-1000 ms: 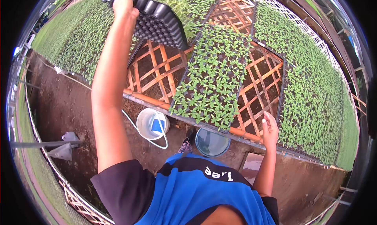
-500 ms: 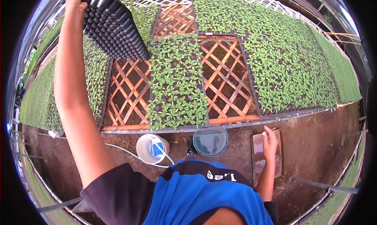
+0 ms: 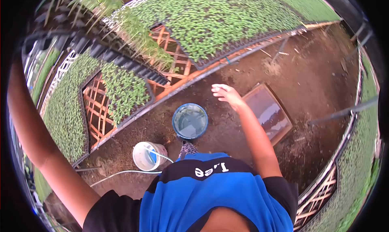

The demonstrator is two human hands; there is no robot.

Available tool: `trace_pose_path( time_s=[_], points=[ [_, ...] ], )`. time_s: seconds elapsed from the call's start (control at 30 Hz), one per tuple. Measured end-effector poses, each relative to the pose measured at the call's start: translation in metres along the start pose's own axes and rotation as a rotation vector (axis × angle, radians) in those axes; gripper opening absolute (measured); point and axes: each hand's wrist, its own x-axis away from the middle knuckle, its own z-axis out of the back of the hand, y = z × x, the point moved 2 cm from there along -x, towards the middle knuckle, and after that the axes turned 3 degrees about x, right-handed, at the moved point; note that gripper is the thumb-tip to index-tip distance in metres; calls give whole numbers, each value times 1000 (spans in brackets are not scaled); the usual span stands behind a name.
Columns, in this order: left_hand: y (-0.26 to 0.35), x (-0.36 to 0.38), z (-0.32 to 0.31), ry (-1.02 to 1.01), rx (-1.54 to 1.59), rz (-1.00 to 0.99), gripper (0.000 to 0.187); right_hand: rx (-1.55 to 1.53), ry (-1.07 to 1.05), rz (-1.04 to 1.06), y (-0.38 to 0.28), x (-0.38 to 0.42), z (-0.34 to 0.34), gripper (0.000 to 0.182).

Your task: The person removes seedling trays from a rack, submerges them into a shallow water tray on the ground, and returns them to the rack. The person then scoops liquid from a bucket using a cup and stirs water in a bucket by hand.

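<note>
High on the left, my left hand [image 3: 17, 64], dark at the edge of the view, grips the near end of a black seedling tray [image 3: 107, 54]. The tray is raised and tilted, its ribbed cell bottoms showing and tall green seedlings [image 3: 139, 39] standing out of the far side. My right hand [image 3: 227, 95] is held out over the dirt floor with fingers stretched and nothing in it. Below it to the right lies a shallow rectangular pan [image 3: 269, 112] of water. Left of this hand stands a round blue tub [image 3: 190, 122] holding water.
A slatted bench [image 3: 95, 106] carries trays of green seedlings [image 3: 219, 21], with its edge rail [image 3: 174, 90] running diagonally. A white bucket [image 3: 142, 157] with something blue inside and a pale hose [image 3: 121, 172] are near my feet. Another planted bench [image 3: 356, 167] lies at right.
My view has turned, so the bench now runs diagonally. The held tray appears closer and shows its seedlings more. My right hand has reached forward, away from my body, and its fingers are spread.
</note>
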Motion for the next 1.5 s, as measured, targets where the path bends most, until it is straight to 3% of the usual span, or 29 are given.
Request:
trace_pose_path(
  time_s=[0.07, 0.17, 0.2, 0.3, 0.33, 0.43, 0.57, 0.63, 0.7, 0.77, 0.83, 0.9, 0.97, 1.03, 1.07, 1.1, 1.13, 1.23, 1.33, 1.5],
  points=[
    [2, 38, -44, -91, 42, 33, 13, -268, -8, -120, 36, 5, 27, 39],
    [-3, 92, -102, -229, 113, 108, 13, -819, -56, -129, 88, 27, 75, 33],
    [-7, 109, -120, -274, 138, 140, 13, -1055, -492, 157, 134, 20, 106, 31],
    [-24, 156, -177, -422, 221, 245, 13, -892, 595, 286, 131, 97, 147, 27],
    [-30, 169, -197, -475, 245, 280, 13, -1214, 535, 252, 136, 127, 165, 29],
    [-50, 192, -270, -643, 326, 405, 13, -845, 699, 41, 159, 210, 197, 29],
    [-89, 204, -403, -881, 383, 609, 14, -815, 655, 82, 221, 298, 234, 16],
    [-140, 214, -463, -986, 344, 731, 14, -868, 819, -24, 218, 319, 234, 14],
    [-218, 231, -503, -1106, 252, 786, 10, -732, 861, -197, 254, 336, 253, 12],
    [-293, 263, -542, -1186, 137, 664, 11, -567, 1016, -384, 256, 340, 266, 11],
    [-369, 293, -576, -1282, 135, 919, 12, -531, 1119, -447, 272, 334, 286, 18],
    [-465, 317, -599, -1242, -111, 772, 15, -344, 1248, -520, 299, 314, 306, 26],
    [-562, 348, -624, -1307, -270, 477, 18, -283, 1302, -600, 314, 295, 328, 26],
    [-605, 374, -657, -1354, -365, 356, 22, -219, 1356, -680, 339, 270, 356, 26],
    [-612, 384, -679, -1364, -492, 420, 23, -186, 1384, -717, 356, 258, 372, 26],
    [-619, 394, -693, -1367, -623, 488, 24, -149, 1415, -718, 378, 247, 385, 26],
    [-662, 413, -704, -1273, -600, 356, 25, -112, 1446, -720, 403, 235, 400, 26],
    [-776, 458, -733, -1208, -677, 384, 25, -16, 1504, -765, 494, 202, 444, 27],
    [-832, 486, -763, -1142, -723, 456, 25, 10, 1551, -854, 551, 176, 487, 26],
    [-963, 505, -813, -1034, -761, 382, 23, 217, 1617, -823, 665, 160, 566, 25]
  ],
)
